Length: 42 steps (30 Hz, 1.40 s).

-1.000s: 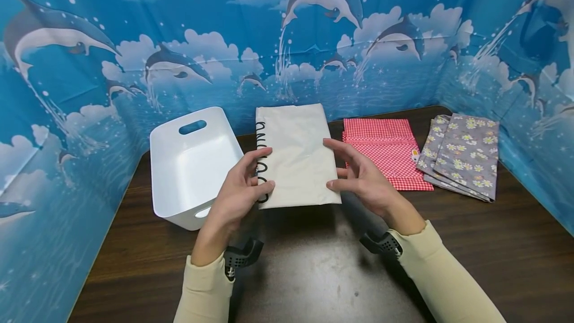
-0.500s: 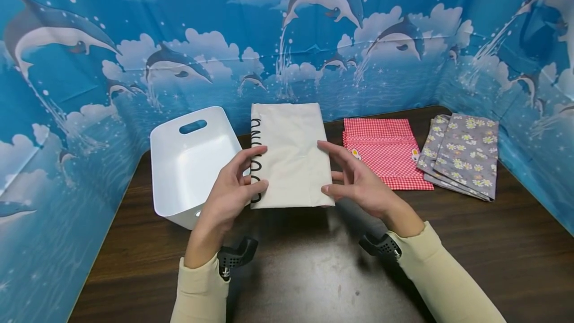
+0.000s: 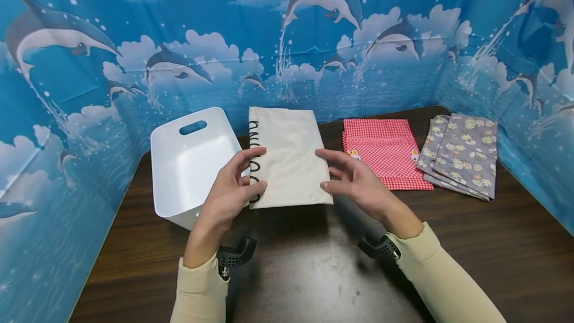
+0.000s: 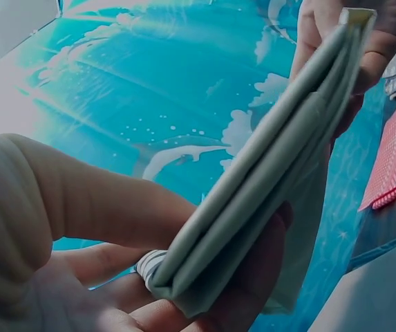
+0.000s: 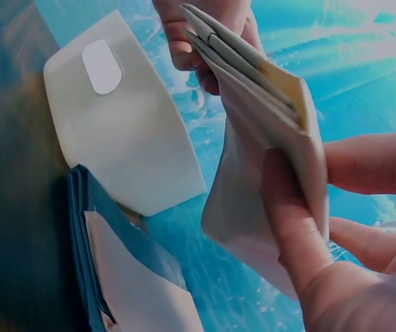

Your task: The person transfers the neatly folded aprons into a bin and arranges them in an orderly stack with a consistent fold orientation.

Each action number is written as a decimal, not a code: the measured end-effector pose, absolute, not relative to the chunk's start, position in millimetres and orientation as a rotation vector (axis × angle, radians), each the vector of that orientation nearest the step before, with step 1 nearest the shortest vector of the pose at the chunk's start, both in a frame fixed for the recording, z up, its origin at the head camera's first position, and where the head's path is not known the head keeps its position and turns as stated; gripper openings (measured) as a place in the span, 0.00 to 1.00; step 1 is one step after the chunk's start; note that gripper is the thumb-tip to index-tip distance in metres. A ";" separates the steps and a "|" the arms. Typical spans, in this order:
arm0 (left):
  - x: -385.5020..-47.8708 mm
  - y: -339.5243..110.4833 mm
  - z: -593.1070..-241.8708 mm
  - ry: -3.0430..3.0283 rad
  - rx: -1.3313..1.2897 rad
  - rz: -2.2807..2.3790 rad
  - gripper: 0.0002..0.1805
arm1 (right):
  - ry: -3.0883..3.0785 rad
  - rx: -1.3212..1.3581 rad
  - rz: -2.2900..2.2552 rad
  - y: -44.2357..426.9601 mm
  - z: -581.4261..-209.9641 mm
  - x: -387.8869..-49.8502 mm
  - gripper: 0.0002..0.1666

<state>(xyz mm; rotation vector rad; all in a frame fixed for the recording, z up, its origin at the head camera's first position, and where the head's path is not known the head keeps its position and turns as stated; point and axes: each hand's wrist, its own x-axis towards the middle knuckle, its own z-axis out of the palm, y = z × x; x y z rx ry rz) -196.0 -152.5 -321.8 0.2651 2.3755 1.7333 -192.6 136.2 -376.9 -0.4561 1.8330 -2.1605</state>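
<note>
Compared with a second ago, the folded cream cloth (image 3: 291,158) sits slightly further left in the head view, and its top edge is a little lower. It is at the centre of the frame, above the counter (image 3: 296,273): the left hand (image 3: 230,183) pinches its lettered left edge, the right hand (image 3: 358,178) its right edge. The left hand covers the lower right of the white bin (image 3: 188,163), at left; the red checked cloth (image 3: 381,148) and grey floral cloths (image 3: 468,153) lie at right.
</note>
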 end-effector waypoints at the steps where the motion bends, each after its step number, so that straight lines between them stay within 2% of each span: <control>1: -196.0 -152.6 -322.1 2.371 0.261 1.740 0.36 | 1.824 -0.456 -2.171 135.9 -377.2 -192.6 0.45; 42: -191.4 -164.3 -316.4 2.420 0.262 1.785 0.36 | 1.787 -0.480 -2.221 118.0 -380.2 -187.7 0.48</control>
